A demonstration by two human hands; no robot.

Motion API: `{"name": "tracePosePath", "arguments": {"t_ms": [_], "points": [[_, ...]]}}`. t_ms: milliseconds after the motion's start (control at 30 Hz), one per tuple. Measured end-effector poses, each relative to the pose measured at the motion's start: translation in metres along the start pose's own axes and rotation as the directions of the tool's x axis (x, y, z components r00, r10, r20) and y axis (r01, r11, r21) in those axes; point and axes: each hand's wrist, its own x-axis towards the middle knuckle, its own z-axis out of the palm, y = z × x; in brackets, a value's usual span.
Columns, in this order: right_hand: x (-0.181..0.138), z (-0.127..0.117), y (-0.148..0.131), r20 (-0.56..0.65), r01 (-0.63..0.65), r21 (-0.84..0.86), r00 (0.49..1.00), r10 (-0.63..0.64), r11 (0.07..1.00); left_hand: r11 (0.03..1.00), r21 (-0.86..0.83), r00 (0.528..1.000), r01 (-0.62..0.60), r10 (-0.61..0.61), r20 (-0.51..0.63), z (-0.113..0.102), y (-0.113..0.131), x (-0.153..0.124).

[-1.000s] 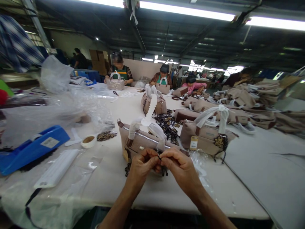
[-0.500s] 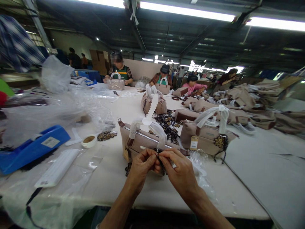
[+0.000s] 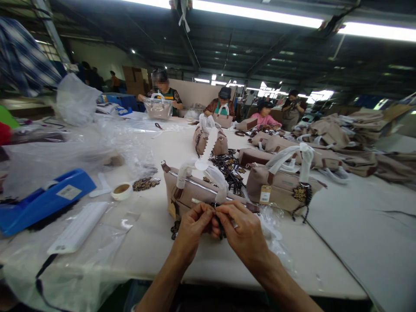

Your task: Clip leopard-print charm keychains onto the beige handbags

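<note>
A beige handbag (image 3: 195,187) with a silver zip and wrapped handles stands on the table right in front of me. My left hand (image 3: 197,222) and my right hand (image 3: 242,222) meet at its front, fingertips pinched together. Between them is a dark cord charm (image 3: 222,230), partly covered by my fingers, hanging near the base of the right handle. Low on the bag's left side, a dark beaded piece (image 3: 175,229) shows beside my left hand. Another beige handbag (image 3: 256,184) stands to the right, with a paper tag (image 3: 264,194) and a bronze flower charm (image 3: 300,193).
A blue tape dispenser (image 3: 48,201), a tape roll (image 3: 121,192) and a white plastic bar (image 3: 79,227) lie on the left, among clear plastic bags (image 3: 78,160). Dark charms (image 3: 227,171) are heaped behind the bag. More bags pile up at right. Co-workers (image 3: 164,97) sit across the table.
Both my hands stay at the same spot, with only slight finger movement. Across the table, a co-worker has shifted a bag a little, and a person at the back right has turned.
</note>
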Motion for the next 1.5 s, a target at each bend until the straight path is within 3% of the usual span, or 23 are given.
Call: {"name": "tracePosePath", "arguments": {"t_ms": [400, 700, 900, 1133, 1233, 1500], "points": [[0.001, 0.001, -0.001, 0.021, 0.033, -0.059, 0.999, -0.032, 0.998, 1.0, 0.009, 0.999, -0.02, 0.02, -0.033, 0.001, 0.0, -0.001], [0.001, 0.003, 0.001, 0.045, 0.063, -0.124, 0.997, -0.058, 0.99, 0.913, 0.391, 0.99, -0.114, 0.138, -0.035, -0.003, 0.004, -0.002], [0.004, -0.001, 0.002, 0.081, 0.063, -0.043, 0.995, -0.059, 0.997, 0.839, 0.519, 0.981, -0.165, 0.195, -0.004, -0.002, 0.005, -0.001], [0.015, -0.013, -0.004, 0.065, -0.097, 0.159, 0.994, 0.088, 0.982, 0.826, 0.514, 0.959, -0.231, 0.281, -0.021, 0.005, 0.0, -0.006], [0.015, -0.015, -0.006, 0.103, -0.085, 0.138, 0.992, 0.072, 0.987, 0.829, 0.505, 0.949, -0.24, 0.31, -0.058, 0.008, -0.002, -0.007], [0.006, -0.003, -0.001, 0.012, -0.026, 0.04, 1.0, 0.025, 0.999, 0.878, 0.423, 0.948, -0.224, 0.297, -0.115, 0.016, -0.008, -0.007]]}}
